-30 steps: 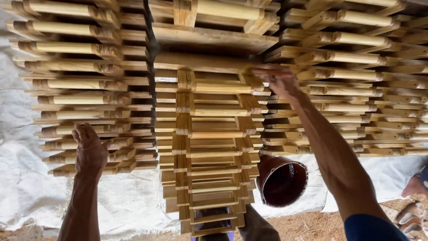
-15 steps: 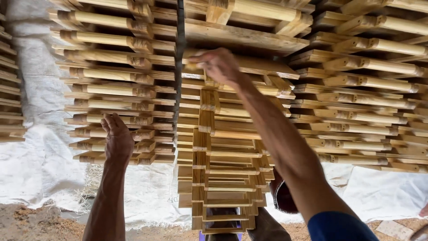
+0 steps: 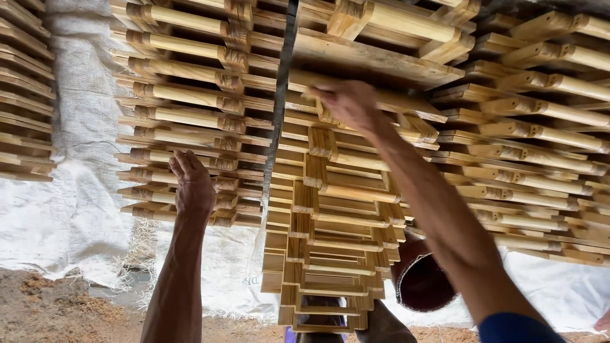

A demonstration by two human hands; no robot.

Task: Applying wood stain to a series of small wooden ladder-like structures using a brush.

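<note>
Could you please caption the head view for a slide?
Right hand on the middle stack of wooden frames; left hand against the neighbouring stack.

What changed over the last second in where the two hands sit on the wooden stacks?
The right hand slid leftward along the top of the middle stack, onto its left end. The left hand stayed raised, open against the left stack. The stacks themselves look unchanged; the camera swung.

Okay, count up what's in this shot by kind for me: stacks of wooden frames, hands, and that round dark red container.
Stacks of wooden frames: 4, namely far left stack, left stack, middle stack, right stack
Hands: 2, namely left hand, right hand
Dark red container: 1
Total: 7
</note>
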